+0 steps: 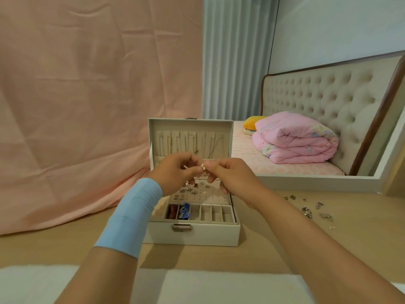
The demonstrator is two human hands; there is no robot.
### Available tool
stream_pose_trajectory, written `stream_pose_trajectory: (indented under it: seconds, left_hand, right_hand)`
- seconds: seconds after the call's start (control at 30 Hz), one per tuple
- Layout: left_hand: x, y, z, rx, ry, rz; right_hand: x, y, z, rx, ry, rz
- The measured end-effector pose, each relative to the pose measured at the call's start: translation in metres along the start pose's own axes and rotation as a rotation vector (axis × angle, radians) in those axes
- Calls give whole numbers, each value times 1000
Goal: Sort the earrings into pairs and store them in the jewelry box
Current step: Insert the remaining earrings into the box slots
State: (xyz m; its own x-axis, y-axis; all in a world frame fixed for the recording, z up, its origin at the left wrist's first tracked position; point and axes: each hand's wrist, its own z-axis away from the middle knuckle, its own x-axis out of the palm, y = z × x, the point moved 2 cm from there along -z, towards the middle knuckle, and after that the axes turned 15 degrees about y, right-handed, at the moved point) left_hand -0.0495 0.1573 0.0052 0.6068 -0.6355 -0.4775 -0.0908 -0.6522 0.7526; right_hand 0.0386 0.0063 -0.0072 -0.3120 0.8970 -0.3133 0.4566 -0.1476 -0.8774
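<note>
A cream jewelry box (192, 234) stands open on the wooden table, its lid upright with necklaces hanging inside. Several small earrings (186, 190) sit on the perforated panel in the box. Above that panel both hands meet: my left hand (175, 172) and my right hand (230, 174) pinch a small pearl earring (203, 166) between their fingertips. Several loose silver earrings (309, 210) lie scattered on the table to the right of the box.
The box's front row of small compartments (210, 212) holds a brown item and a blue item at the left. A pink cloth (87, 106) hangs behind at left. A mirror frame (306, 178) stands behind the table at right, reflecting a bed.
</note>
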Motion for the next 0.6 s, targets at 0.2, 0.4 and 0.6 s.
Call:
stream_pose_trajectory:
  seconds: [0.2, 0.4, 0.6]
  left_hand:
    - [-20, -11, -3, -50, 85, 53]
    - [-27, -25, -4, -124, 89, 44]
    - [-18, -21, -3, -167, 78, 55]
  right_hand:
    - [21, -26, -11, -228, 25, -14]
    - [34, -21, -11, -267, -16, 51]
    - [22, -13, -18, -251, 37, 59]
